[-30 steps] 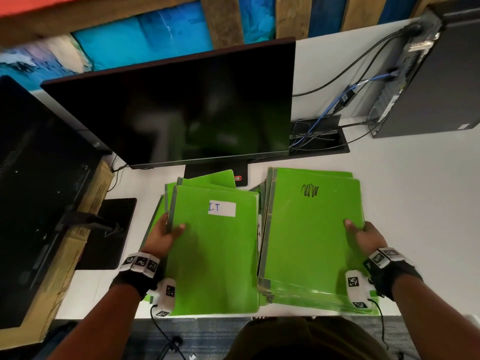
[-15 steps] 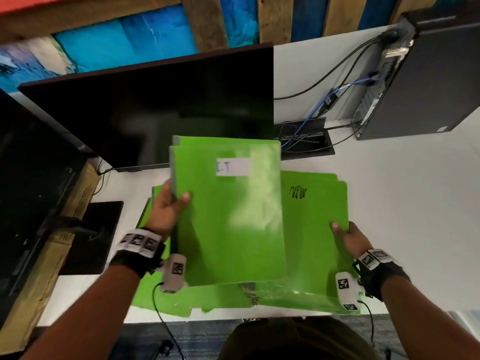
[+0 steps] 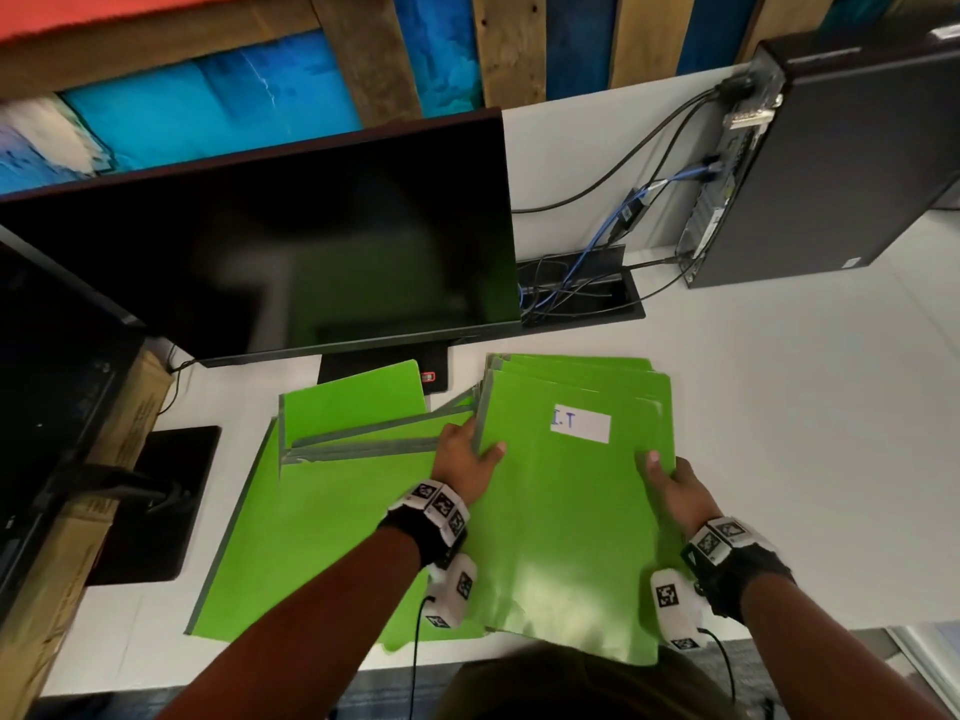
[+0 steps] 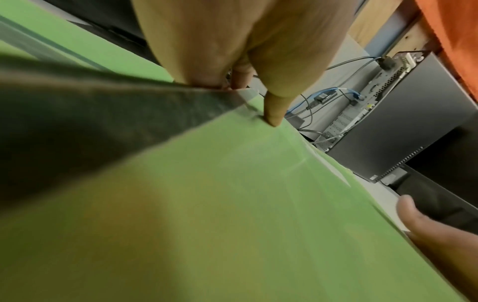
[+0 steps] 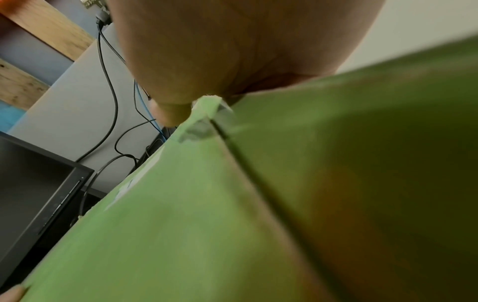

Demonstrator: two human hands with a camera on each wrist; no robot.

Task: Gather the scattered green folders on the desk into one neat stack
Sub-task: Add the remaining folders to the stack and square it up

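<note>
Gripping the labelled folder [image 3: 561,517] by its long side edges, both hands' fingers pinch it, label end away.

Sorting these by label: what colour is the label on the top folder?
White, with blue "I.T" lettering, on the green top folder; the label shows best in the head view.

The head view looks steeply down on the desk [image 3: 779,407] from above. Each wrist view peers along its hand, very close over the labelled green folder [image 3: 566,511], which all three share.
</note>
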